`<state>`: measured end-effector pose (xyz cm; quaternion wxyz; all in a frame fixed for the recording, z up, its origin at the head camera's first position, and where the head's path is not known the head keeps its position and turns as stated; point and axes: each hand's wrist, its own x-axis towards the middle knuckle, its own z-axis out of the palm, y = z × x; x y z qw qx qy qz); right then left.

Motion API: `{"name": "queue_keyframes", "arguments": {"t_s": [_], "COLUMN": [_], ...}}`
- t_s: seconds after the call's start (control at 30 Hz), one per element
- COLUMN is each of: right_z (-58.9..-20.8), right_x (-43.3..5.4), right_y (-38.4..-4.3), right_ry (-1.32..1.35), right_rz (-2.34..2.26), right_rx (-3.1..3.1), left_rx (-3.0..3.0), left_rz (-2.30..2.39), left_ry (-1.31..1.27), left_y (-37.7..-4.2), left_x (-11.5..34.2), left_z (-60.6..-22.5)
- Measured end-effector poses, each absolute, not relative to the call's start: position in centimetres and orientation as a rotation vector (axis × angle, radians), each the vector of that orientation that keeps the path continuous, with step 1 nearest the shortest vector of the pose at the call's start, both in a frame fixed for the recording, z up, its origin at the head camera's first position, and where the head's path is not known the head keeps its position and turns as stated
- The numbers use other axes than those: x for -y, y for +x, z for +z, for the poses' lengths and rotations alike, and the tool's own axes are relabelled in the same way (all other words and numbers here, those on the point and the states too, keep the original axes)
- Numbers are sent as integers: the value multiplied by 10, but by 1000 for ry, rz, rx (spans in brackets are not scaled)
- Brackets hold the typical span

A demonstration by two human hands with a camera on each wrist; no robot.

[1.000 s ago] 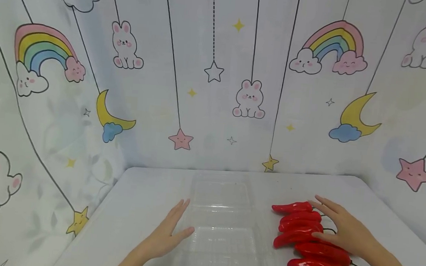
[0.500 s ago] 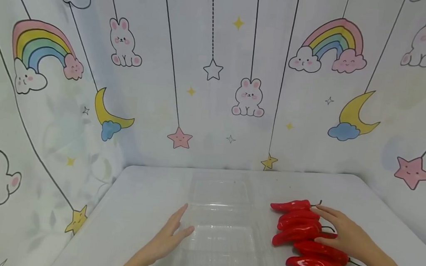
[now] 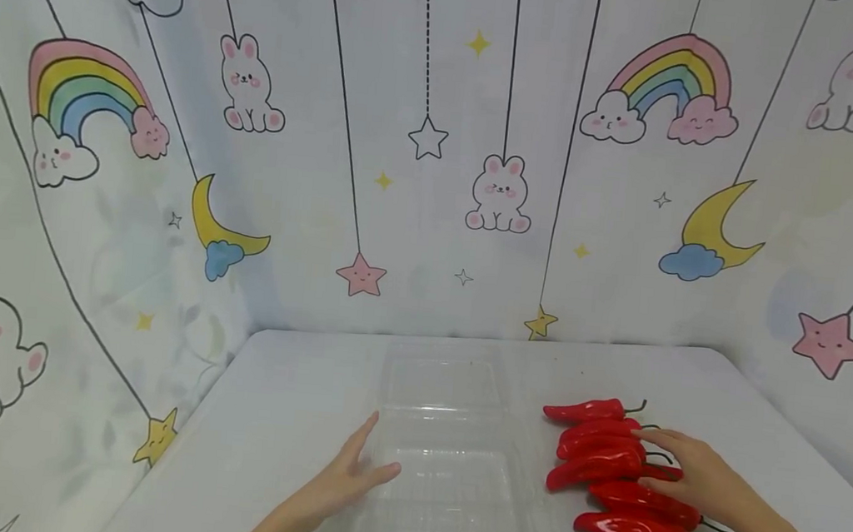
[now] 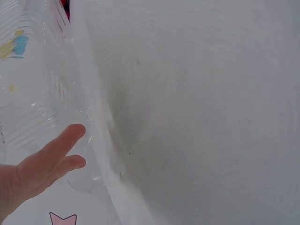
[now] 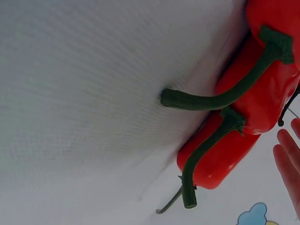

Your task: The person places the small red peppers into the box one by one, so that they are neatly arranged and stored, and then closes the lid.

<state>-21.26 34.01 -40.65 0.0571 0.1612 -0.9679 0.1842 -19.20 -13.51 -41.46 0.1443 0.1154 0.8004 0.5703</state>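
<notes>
Behind everything, a white backdrop (image 3: 434, 175) printed with rainbows, rabbits, moons and stars wraps around the far and side edges of the scene. Below it, the white table (image 3: 288, 405) carries all the things. At its middle lies a clear plastic container (image 3: 443, 434), opened flat so that two shallow halves sit one behind the other; it is see-through and hard to trace at its edges. Just to the right of it, a row of glossy red peppers (image 3: 606, 472) lies side by side, tips pointing toward the container and dark green stems (image 5: 206, 101) toward the right. The right hand (image 3: 696, 475) rests on the stem ends of the middle peppers, its fingers (image 3: 657, 439) stretched out fairly straight and laid over them rather than wrapped round any one. The left hand (image 3: 350, 477) lies at the near left edge of the container, fingers (image 4: 65, 140) straight and loosely spread, thumb out to the side; the left wrist view shows the fingertips against the clear plastic wall, gripping nothing.
</notes>
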Motion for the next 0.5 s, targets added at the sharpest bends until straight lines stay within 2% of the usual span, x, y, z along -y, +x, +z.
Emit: {"name": "queue_keyframes", "arguments": {"t_s": [0.5], "right_z": [-413], "right_x": [-351], "right_y": [-218], "right_ry": [569], "right_rz": [699], "right_rx": [3002], "left_rx": [-2360], "left_rz": [1659], "left_ry": [366], "left_y": [-190], "left_x": [128], "left_z": [-423]}}
